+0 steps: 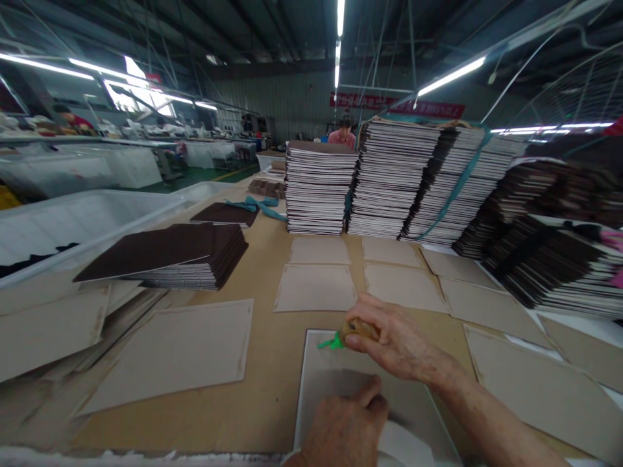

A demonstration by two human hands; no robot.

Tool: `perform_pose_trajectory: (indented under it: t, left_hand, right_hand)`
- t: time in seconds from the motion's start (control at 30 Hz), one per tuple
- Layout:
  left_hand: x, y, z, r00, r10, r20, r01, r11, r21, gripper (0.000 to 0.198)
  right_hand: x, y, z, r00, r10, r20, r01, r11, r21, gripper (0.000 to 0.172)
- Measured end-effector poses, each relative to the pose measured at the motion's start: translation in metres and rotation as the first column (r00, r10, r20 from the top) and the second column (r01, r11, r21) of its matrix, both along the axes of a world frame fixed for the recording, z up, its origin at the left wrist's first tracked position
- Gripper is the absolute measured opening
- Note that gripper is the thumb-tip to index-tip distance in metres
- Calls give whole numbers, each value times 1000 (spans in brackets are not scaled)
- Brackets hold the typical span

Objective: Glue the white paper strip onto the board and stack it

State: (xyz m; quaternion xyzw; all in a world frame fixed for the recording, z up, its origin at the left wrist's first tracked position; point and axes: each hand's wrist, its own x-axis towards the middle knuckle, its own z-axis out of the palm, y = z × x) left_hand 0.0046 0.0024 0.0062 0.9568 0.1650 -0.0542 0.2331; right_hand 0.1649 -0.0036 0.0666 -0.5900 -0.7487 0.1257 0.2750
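Note:
My right hand (389,334) is closed around a yellowish-brown squeeze bottle (359,329) with a bright green nozzle. The nozzle points left, over the far part of a grey-beige panel (316,370) with a pale edge, which lies in front of me. My left hand (345,425) rests low over the same panel, its fingers curled and pressed together; what they grip, if anything, is hidden. A white piece (406,444) shows just right of that hand, partly covered by it.
Beige boards (316,287) with brownish edge strips lie across the table (267,363). Tall stacks of dark-covered panels (321,191) stand at the back, some tied with a teal strap (457,185). A lower dark stack (195,253) sits left, beside a white bin (97,214). A person (342,135) is behind the stacks.

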Motion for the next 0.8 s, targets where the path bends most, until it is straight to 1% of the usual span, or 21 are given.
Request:
perform_pose_trajectory:
  t: [0.17,0.37,0.43,0.6,0.8]
  left_hand:
    - [0,-1,0,1000,-7,-3,7,1000,-1,37]
    - [-1,-1,0,1000,4,8,-4,1000,-26,43]
    - [-1,-1,2,1000,4,1,-4,1000,-31,43]
    - [0,-2,7,1000,6,-15,-7,1000,-26,35]
    - [0,-2,2,1000,17,-1,-17,1000,-5,39]
  right_hand:
    - [10,-6,7,998,-36,45,37,999,-24,14]
    - [20,-12,5,995,-97,30,98,995,-34,15]
    - [17,-12,4,995,-102,21,102,994,-33,15]
    - [1,-3,2,997,-82,4,82,996,-15,16]
    - [-10,9,0,999,-54,4,54,999,-4,18]
